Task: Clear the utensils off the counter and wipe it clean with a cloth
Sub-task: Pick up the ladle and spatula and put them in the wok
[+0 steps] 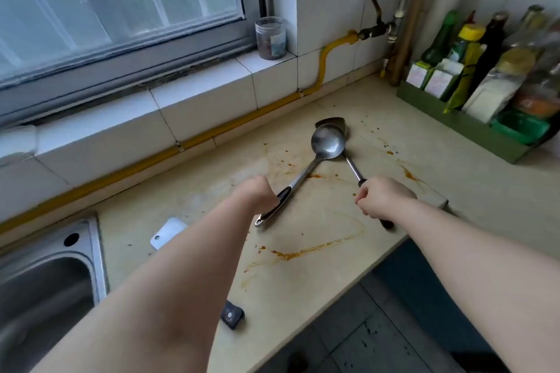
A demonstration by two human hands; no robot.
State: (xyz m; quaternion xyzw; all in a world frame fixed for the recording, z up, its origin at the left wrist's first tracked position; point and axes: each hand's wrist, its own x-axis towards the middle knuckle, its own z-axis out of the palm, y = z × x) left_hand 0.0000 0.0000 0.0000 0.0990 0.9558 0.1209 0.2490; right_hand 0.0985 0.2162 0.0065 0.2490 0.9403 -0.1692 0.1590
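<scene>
A steel ladle [328,142] lies on the beige counter [318,266], its bowl resting over the blade of a steel spatula [331,123]. My left hand [257,192] is closed around the ladle's black-and-steel handle. My right hand [382,197] grips the spatula's black handle, whose end sticks out behind the hand near the counter's front edge. A cleaver [168,232] lies partly hidden under my left forearm, its blade near the sink and its dark handle end showing near the front edge. Orange sauce stains [303,253] streak the counter. No cloth is visible.
A steel sink [45,281] is at the left. A green rack [454,118] full of bottles and seasoning packets stands at the back right. A jar [270,37] sits on the window sill. A yellow gas pipe [212,136] runs along the tiled wall.
</scene>
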